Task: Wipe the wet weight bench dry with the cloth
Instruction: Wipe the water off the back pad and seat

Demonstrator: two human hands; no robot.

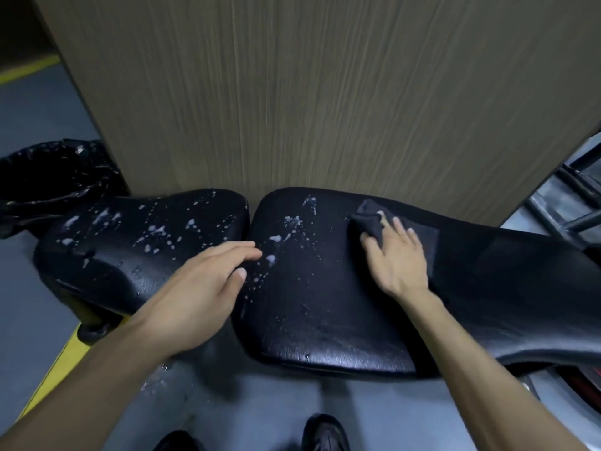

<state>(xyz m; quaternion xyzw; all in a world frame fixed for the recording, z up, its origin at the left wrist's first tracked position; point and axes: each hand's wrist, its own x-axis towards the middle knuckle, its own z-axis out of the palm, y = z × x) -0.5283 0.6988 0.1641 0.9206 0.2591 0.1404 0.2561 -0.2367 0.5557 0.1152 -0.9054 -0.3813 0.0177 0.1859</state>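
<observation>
Barely begun. Right hand point(395, 255) spread flat, pressing the dark cloth point(370, 219) onto the far right of the bench point(325, 304). Left hand point(208, 275) open, fingers together, hovering near the gap between the pads. Droplets point(274, 239) remaining on the middle; left pad point(130, 242) untouched, thickly spattered. Right stretch seemingly dry.

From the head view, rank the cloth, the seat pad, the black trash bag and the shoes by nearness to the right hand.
From the right hand:
1. Cloth, under its fingers.
2. Seat pad, left, across the gap.
3. Shoes, below, and black trash bag, far left: too close to call.
</observation>
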